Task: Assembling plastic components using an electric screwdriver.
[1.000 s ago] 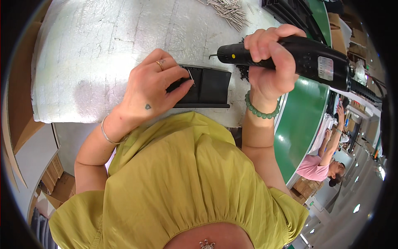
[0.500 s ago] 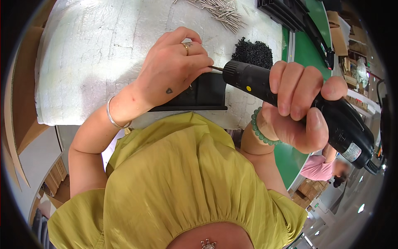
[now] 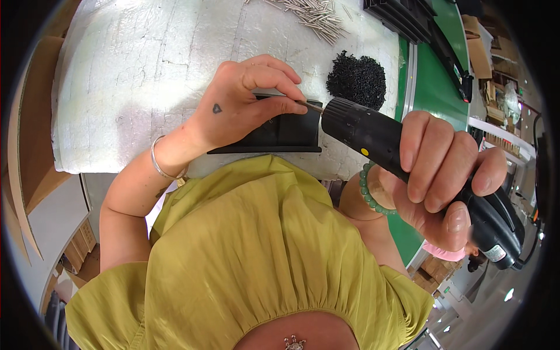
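My right hand (image 3: pixel 443 169) is wrapped round a black electric screwdriver (image 3: pixel 364 129), tilted with its nose toward my left hand. A thin metal bit (image 3: pixel 313 107) runs from its nose to the fingertips of my left hand (image 3: pixel 248 102). There the thumb and forefinger are pinched together at the bit's end; whether a screw sits between them is hidden. Beneath my left hand lies a black tray-like part (image 3: pixel 291 135) with a raised near edge, partly covered by the hand.
A heap of small black screws (image 3: pixel 357 80) lies right of the part on the white wrapped work surface (image 3: pixel 140 76). Silvery pins (image 3: pixel 318 17) are piled at the far side. Black long parts (image 3: pixel 402 20) rest at the far right, by a green tabletop (image 3: pixel 437 64). Cardboard (image 3: pixel 35 116) stands left.
The screwdriver and my right hand have shifted right and nearer to me. My left hand has turned and come slightly nearer, its pinch still at the bit, uncovering the part's far edge.
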`<state>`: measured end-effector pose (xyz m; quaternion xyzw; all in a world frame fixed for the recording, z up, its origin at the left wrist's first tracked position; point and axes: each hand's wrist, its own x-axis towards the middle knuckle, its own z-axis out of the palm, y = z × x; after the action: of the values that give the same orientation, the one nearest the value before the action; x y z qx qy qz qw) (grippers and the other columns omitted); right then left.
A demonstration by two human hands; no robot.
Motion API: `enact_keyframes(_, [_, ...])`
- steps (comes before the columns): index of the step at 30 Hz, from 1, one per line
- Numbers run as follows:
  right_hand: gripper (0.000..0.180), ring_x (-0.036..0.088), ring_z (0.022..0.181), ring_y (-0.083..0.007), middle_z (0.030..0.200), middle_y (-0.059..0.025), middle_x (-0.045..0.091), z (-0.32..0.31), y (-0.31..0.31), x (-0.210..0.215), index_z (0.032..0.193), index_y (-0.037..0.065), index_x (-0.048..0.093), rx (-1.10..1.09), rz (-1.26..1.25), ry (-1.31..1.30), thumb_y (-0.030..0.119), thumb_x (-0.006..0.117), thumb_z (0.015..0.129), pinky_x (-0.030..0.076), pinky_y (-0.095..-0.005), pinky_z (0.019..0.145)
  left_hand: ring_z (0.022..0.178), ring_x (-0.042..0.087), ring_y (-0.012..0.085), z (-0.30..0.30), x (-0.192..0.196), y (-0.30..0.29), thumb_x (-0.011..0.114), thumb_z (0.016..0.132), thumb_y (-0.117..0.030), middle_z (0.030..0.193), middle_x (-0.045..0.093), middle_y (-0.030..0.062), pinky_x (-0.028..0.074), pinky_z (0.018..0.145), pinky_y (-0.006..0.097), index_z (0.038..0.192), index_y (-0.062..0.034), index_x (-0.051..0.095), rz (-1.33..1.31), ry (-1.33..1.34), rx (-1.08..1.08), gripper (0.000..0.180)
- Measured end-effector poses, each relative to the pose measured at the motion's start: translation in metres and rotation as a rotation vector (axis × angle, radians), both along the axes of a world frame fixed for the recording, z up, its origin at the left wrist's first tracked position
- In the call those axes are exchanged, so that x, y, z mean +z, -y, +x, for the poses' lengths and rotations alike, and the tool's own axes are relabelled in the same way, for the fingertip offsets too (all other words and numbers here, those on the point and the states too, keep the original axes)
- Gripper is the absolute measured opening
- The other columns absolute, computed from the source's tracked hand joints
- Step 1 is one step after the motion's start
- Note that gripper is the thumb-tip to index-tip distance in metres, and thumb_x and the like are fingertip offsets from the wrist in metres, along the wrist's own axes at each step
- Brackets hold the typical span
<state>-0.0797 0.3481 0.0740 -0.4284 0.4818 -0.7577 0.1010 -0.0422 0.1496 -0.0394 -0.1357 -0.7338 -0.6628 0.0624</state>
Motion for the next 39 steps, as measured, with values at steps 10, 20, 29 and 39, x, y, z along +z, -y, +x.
enact_keyframes(10, [0.026,0.043,0.054,-0.0098,0.063,0.002,0.046,-0.001,0.006,-0.021,0.101,0.011,0.045,-0.131,-0.029,-0.021,0.012,0.053,0.076,0.035,-0.0288,0.062,0.096,0.062,0.0198,-0.059,0.014,0.038,0.074,0.075,-0.02,0.099,0.069,0.0071,0.048,0.083,0.034,0.095,-0.0076,0.071,-0.408,-0.064,0.121,0.024])
enact_keyframes(20, [0.029,0.044,0.048,-0.0138,0.058,-0.0031,0.046,-0.001,0.004,-0.028,0.099,0.008,0.042,-0.203,-0.175,0.021,0.007,0.059,0.075,0.038,-0.0312,0.054,0.072,0.067,0.0287,-0.127,0.0,0.065,0.07,0.074,-0.022,0.076,0.066,0.0194,0.052,0.068,0.038,0.082,-0.0028,0.071,-0.919,0.109,0.434,0.021])
enact_keyframes(29, [0.03,0.043,0.049,-0.0137,0.06,-0.0025,0.046,0.002,0.006,-0.031,0.099,0.008,0.041,-0.247,-0.19,0.04,0.009,0.06,0.076,0.038,-0.0315,0.053,0.081,0.065,0.0288,-0.12,-0.018,0.056,0.058,0.077,-0.015,0.084,0.068,0.0101,0.052,0.07,0.039,0.083,-0.0084,0.07,-0.955,0.043,0.429,0.015])
enact_keyframes(39, [0.03,0.044,0.05,-0.0141,0.061,-0.0028,0.047,0.002,-0.002,-0.029,0.099,0.008,0.04,-0.223,-0.163,0.033,0.008,0.059,0.076,0.038,-0.0319,0.055,0.074,0.063,0.0264,-0.045,0.006,0.036,0.066,0.074,-0.01,0.081,0.068,0.0068,0.051,0.068,0.034,0.083,-0.009,0.068,-0.515,-0.146,0.302,0.01])
